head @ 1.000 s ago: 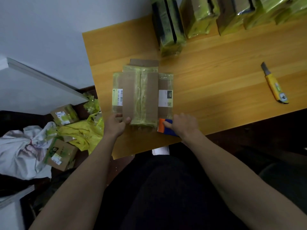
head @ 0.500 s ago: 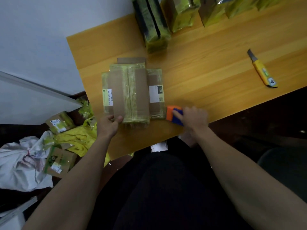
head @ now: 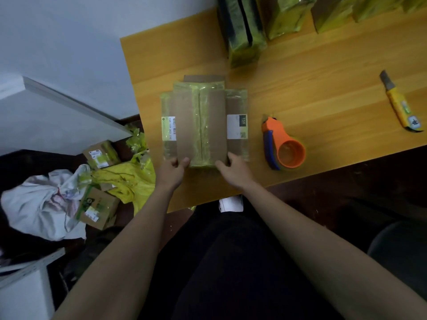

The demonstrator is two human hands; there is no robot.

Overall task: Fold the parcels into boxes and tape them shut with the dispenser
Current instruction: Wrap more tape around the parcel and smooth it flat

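The left hand (head: 173,167) holds the near left corner of the flat box (head: 203,123), with its thumb on top of the cardboard and its fingers curled at the edge. The right hand (head: 234,167) touches the near right part of the same box. Its fingers lie on the cardboard edge, but how tightly it grips is hard to tell.

The flat box lies on the table (head: 312,88), just past both hands, near the table's front edge. It is brown cardboard, not yet folded up. Shiny yellow-green tape runs down its middle and along its sides. A white label with a bar code sits on its left side, and a white and dark label sits on its right side.

The tape dispenser (head: 283,144) lies on the table just right of the box, apart from the right hand. It is orange with a blue handle. Further right lies a yellow knife (head: 401,107).

At the far edge of the table stand parcels (head: 245,31) wrapped in yellow-green tape. On the floor to the left lie small boxes (head: 99,209), a white bag (head: 37,204) and a yellow bag (head: 127,181).
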